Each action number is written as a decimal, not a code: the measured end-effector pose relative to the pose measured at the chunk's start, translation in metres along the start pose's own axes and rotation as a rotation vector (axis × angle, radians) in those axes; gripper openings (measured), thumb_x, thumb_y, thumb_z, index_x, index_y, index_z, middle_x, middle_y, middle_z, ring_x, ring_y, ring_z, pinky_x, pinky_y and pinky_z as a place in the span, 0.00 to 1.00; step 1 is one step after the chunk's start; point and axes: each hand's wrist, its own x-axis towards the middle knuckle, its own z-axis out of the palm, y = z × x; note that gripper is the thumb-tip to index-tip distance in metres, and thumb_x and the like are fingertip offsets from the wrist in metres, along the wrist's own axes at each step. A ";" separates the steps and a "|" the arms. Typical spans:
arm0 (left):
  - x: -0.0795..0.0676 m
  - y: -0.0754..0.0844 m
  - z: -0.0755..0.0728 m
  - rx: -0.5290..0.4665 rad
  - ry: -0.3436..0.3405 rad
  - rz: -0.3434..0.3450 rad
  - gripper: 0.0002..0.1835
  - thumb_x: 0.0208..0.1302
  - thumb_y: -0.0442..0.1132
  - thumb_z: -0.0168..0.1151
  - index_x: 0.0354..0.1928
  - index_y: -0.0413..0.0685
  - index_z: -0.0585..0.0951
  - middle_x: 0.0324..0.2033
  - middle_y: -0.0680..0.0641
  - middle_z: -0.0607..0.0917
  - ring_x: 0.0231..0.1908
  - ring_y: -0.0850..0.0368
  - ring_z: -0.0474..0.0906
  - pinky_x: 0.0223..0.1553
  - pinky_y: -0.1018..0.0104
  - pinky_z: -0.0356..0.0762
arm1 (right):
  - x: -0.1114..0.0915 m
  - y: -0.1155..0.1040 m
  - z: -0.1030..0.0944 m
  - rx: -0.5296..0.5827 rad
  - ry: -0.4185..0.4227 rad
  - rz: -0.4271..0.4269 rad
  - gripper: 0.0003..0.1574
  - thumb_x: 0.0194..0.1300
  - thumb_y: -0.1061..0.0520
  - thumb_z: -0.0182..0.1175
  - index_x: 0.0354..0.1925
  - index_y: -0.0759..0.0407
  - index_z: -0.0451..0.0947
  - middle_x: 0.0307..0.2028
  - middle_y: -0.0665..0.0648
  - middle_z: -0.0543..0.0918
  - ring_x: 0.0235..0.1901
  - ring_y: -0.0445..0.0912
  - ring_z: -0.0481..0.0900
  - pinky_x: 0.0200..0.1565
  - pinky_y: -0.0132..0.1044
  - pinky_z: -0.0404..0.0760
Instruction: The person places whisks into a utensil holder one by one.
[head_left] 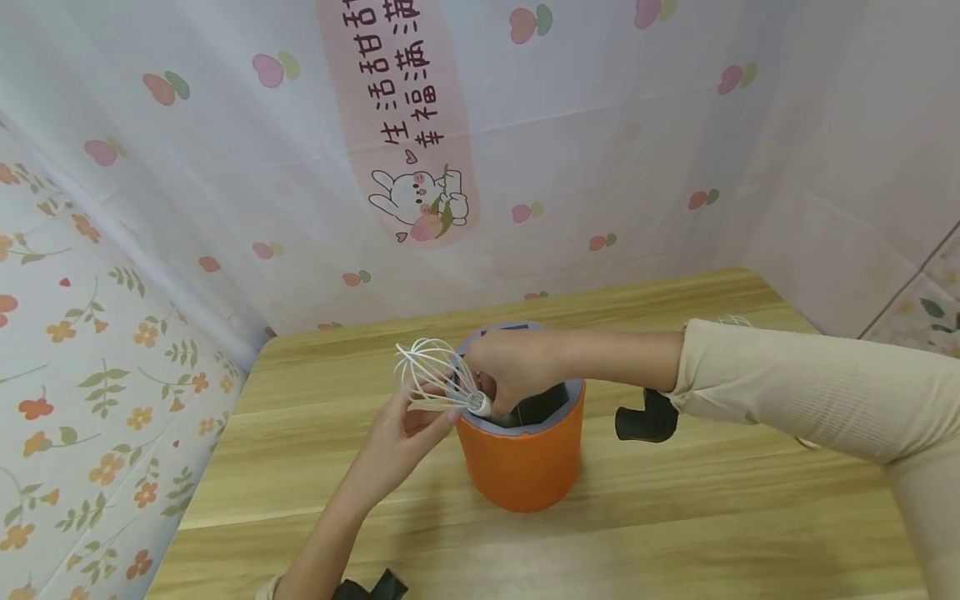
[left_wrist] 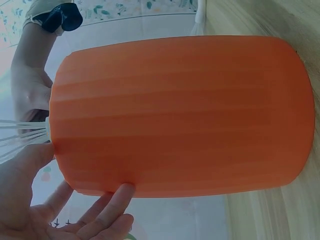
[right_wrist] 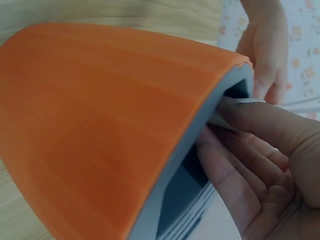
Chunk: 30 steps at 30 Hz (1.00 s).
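Observation:
An orange container with a grey rim and dark openings in its top stands upright on the table. A white whisk leans over its left rim, wire loops pointing up and left. My right hand is over the opening; in the right wrist view, its thumb and fingers pinch the whisk's white handle at the rim. The handle's far end is hidden. My left hand touches the container's left side with spread fingers, its thumb close to the rim and the whisk.
Behind my right sleeve, thin white wires show on the wooden table. A small pale edge peeks out below that sleeve. Patterned curtains hang behind the table and on the left.

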 end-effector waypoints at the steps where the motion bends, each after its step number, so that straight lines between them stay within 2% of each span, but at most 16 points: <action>1: 0.000 0.000 0.000 -0.001 0.000 0.004 0.20 0.60 0.39 0.63 0.54 0.51 0.70 0.48 0.46 0.74 0.43 0.54 0.80 0.44 0.59 0.76 | 0.000 0.000 0.001 -0.014 0.001 0.009 0.10 0.50 0.67 0.66 0.29 0.58 0.75 0.22 0.46 0.76 0.24 0.37 0.72 0.29 0.27 0.73; 5: 0.001 0.001 0.001 -0.003 0.004 -0.001 0.19 0.59 0.38 0.63 0.51 0.50 0.70 0.49 0.44 0.74 0.43 0.53 0.80 0.44 0.60 0.76 | 0.001 0.002 0.005 -0.035 0.007 0.005 0.11 0.49 0.68 0.66 0.29 0.57 0.74 0.21 0.46 0.75 0.22 0.37 0.70 0.27 0.27 0.71; 9: 0.000 0.001 0.001 0.012 0.004 -0.009 0.20 0.60 0.38 0.63 0.52 0.51 0.69 0.48 0.44 0.74 0.43 0.54 0.80 0.44 0.60 0.76 | 0.001 0.004 0.008 -0.020 0.015 -0.006 0.12 0.49 0.69 0.67 0.30 0.58 0.76 0.23 0.47 0.77 0.24 0.37 0.74 0.28 0.27 0.74; 14: 0.000 0.001 0.001 0.008 -0.002 0.009 0.20 0.60 0.38 0.62 0.54 0.51 0.69 0.47 0.42 0.73 0.43 0.53 0.80 0.44 0.59 0.76 | 0.001 0.004 0.007 -0.037 0.034 0.022 0.09 0.48 0.65 0.69 0.28 0.59 0.77 0.21 0.46 0.79 0.23 0.36 0.75 0.27 0.26 0.74; 20: -0.001 0.001 0.000 0.009 -0.006 0.014 0.21 0.61 0.40 0.62 0.55 0.57 0.69 0.48 0.43 0.74 0.43 0.53 0.80 0.43 0.59 0.76 | -0.002 0.004 0.001 -0.080 0.072 0.014 0.12 0.45 0.61 0.72 0.30 0.60 0.79 0.23 0.46 0.79 0.25 0.36 0.74 0.29 0.27 0.73; 26: -0.003 0.002 -0.001 0.020 -0.021 0.013 0.23 0.61 0.42 0.61 0.57 0.61 0.68 0.50 0.45 0.74 0.43 0.54 0.80 0.44 0.60 0.75 | -0.003 0.004 -0.005 -0.066 0.039 0.058 0.11 0.47 0.64 0.71 0.31 0.61 0.79 0.22 0.47 0.77 0.24 0.38 0.71 0.28 0.28 0.72; 30: -0.003 0.002 -0.001 0.041 -0.018 0.006 0.23 0.61 0.44 0.61 0.57 0.64 0.69 0.51 0.45 0.74 0.43 0.55 0.80 0.44 0.59 0.75 | -0.005 0.005 -0.009 -0.060 0.025 0.045 0.08 0.48 0.65 0.69 0.28 0.61 0.79 0.19 0.46 0.74 0.21 0.37 0.68 0.25 0.26 0.70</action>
